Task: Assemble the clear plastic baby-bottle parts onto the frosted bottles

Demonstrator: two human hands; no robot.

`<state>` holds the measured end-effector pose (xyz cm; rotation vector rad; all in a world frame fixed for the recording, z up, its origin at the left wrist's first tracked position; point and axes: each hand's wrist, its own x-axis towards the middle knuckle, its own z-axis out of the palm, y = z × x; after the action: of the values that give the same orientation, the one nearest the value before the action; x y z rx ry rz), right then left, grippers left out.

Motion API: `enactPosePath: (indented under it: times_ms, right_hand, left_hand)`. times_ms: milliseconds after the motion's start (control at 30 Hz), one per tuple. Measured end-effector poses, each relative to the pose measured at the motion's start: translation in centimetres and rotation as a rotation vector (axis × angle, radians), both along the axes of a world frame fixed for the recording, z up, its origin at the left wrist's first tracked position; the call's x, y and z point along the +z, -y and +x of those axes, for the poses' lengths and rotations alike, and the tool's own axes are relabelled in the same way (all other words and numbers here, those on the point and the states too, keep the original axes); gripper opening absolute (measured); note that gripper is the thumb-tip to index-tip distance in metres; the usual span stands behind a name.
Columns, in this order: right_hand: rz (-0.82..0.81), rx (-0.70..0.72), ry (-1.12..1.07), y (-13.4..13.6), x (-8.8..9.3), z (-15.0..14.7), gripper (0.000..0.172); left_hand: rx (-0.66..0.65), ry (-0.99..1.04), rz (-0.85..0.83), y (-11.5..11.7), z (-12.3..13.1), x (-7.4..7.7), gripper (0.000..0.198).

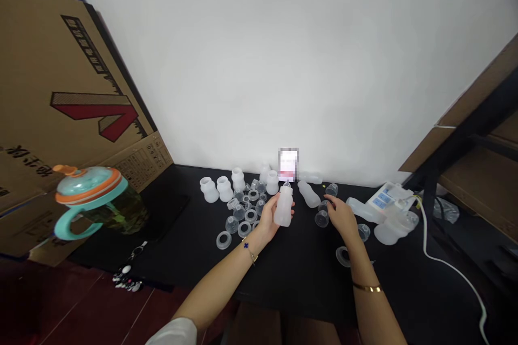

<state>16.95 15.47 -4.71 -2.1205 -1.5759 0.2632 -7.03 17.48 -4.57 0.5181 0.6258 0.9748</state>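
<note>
My left hand (269, 216) is wrapped round a frosted white baby bottle (285, 207), held upright with a clear nipple (287, 184) on top. My right hand (339, 214) reaches over the table with its fingers apart, at a small clear dome cap (322, 206); whether it touches the cap is hard to see. Another clear dome cap (321, 219) lies just below those fingers. Behind, between the hands, a frosted bottle (308, 194) lies on its side. Left of my left hand are several clear caps, nipples and collar rings (244, 229).
Several open white bottles (209, 190) stand at the back left of the black table (283, 264). A lit phone (288, 164) leans against the wall. More bottles (394, 226) and a white cable (447, 264) lie right. A large drinking cup (101, 199) stands left, near a cardboard box (68, 91).
</note>
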Motion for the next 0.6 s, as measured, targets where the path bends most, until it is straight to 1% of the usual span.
enactPosePath:
  times_ms: [200,333,433,600]
  right_hand:
    - [0.028,0.049,-0.03,-0.2,-0.6,-0.1,0.046]
    - [0.065,0.054,-0.067,-0.3,-1.2,0.1,0.045]
    - [0.098,0.069,-0.054,-0.4,-1.7,0.4,0.044]
    - [0.062,0.076,-0.021,-0.5,-2.1,0.7,0.045]
  left_hand:
    - [0.01,-0.006,0.0,0.2,0.0,0.3,0.04]
    - [0.006,-0.001,-0.004,0.0,-0.1,0.2,0.042]
    - [0.003,0.001,-0.017,-0.1,-0.1,0.0,0.044]
    - [0.0,0.0,-0.025,-0.1,-0.1,0.0,0.045]
